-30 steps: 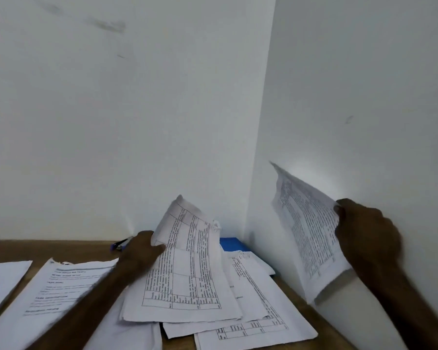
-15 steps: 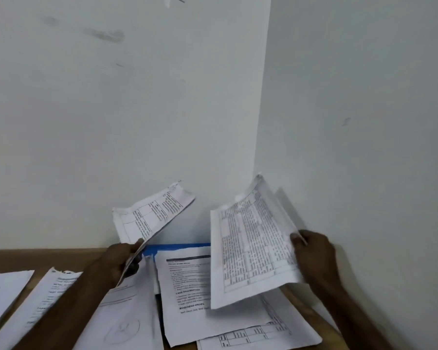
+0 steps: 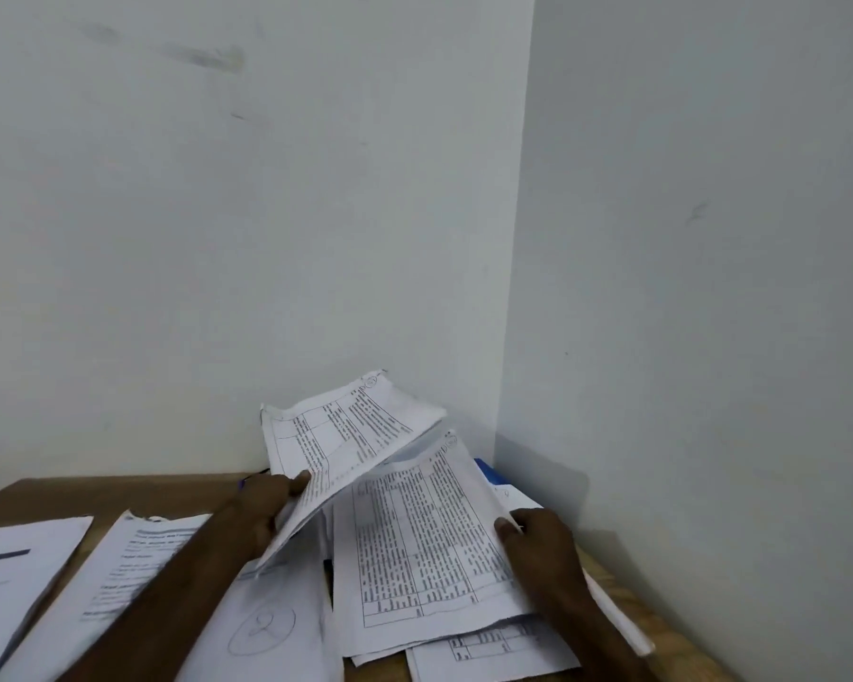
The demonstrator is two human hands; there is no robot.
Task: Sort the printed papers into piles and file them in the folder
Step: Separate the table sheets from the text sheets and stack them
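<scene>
My left hand (image 3: 267, 509) pinches a printed sheet with a ruled table (image 3: 346, 435) and holds it tilted up over the desk. My right hand (image 3: 538, 539) grips the right edge of a second sheet covered in a dense table (image 3: 414, 539), which lies low on the heap of papers (image 3: 493, 652) near the wall corner. A blue folder (image 3: 488, 472) peeks out behind that heap, mostly hidden.
On the wooden desk (image 3: 70, 494) lie other piles: a printed text sheet (image 3: 134, 558) left of my arm, a sheet with a dark bar (image 3: 16, 563) at the far left, and a page with a drawn circle (image 3: 267, 627). White walls close the back and right.
My right hand has brought its sheet down onto the heap at the right. My left hand has swung its sheet rightwards, over the top of the right one.
</scene>
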